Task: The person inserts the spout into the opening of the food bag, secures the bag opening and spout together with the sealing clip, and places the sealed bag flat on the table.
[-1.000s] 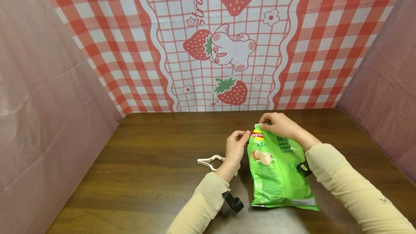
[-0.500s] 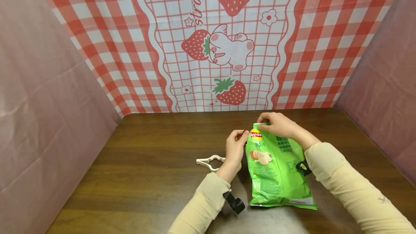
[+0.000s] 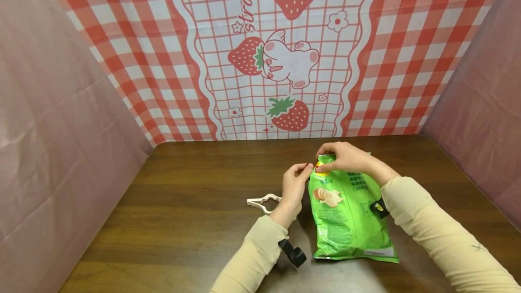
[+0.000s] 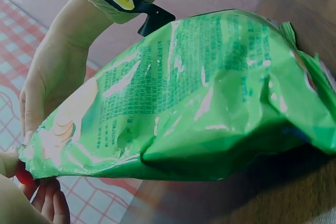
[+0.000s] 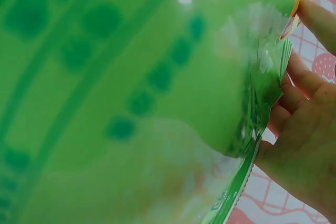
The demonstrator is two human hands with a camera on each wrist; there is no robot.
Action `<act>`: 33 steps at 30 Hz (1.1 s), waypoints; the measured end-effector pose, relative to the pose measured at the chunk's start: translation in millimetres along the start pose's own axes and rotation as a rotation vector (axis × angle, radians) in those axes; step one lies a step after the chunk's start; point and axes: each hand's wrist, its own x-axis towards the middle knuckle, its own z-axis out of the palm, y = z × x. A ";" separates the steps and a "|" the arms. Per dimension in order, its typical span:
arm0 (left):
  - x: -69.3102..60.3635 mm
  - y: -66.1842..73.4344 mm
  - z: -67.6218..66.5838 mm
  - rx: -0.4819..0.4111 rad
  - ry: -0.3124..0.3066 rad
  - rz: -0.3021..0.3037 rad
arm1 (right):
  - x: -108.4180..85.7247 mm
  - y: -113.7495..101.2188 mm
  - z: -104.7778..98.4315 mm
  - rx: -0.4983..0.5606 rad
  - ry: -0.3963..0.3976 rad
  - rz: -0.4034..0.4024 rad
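Green bag: my bag of Lay's [image 3: 350, 220] is sitting on the right half of the tabletop [image 3: 183, 189], its upper end pointing toward the far edge and its lower seam toward the near side. It is bulging, and it is showing a picture of sliced potato on its face.
Left hand: my left hand [image 3: 294, 186] is pinching the bag's left edge just below the top corner, with thumb and forefinger meeting. A small red patch is showing at those fingertips; I cannot tell what it is.
Right hand: my right hand [image 3: 346, 156] is gripping the bag's top, the thumb lying across the front and the fingers reaching over behind.
Changed: half a second ago the round logo was showing whole under my right hand; now my thumb is sliding down over it and covering most of it, and that hand is sitting a little nearer my left.
Unchanged: my left hand is keeping its pinch, and the bag's lower end is staying practically where it was.
Cream frame: a pale cut-out piece [image 3: 257, 201] is lying left of the bag, partly hiding behind my left hand, well in from the tabletop's left edge.
Wrists: a black mount [image 3: 292, 253] is hanging by my left sleeve [image 3: 254, 252].
Beyond the far edge: a checked strawberry cloth [image 3: 163, 58] is hanging.
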 end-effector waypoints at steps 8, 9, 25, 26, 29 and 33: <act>2.7 -0.7 -6.3 0.050 -0.098 -0.030 | -0.3 0.1 -2.3 -0.016 0.009 -0.010; 2.7 -0.7 -7.0 0.060 -0.107 -0.029 | -0.2 0.4 -2.5 -0.019 0.009 -0.011; 0.7 -1.6 -15.6 0.122 -0.069 0.002 | -0.4 -1.3 0.2 -0.017 -0.061 -0.054; 1.3 -1.2 -16.6 0.124 -0.060 -0.011 | -0.1 -2.2 1.3 -0.016 -0.061 -0.059; 2.9 -0.1 -20.3 0.140 -0.049 -0.032 | 1.0 -5.3 4.2 -0.013 -0.057 -0.068; 3.8 1.2 -24.2 0.144 -0.068 -0.029 | 2.4 -8.3 5.9 0.001 -0.041 -0.057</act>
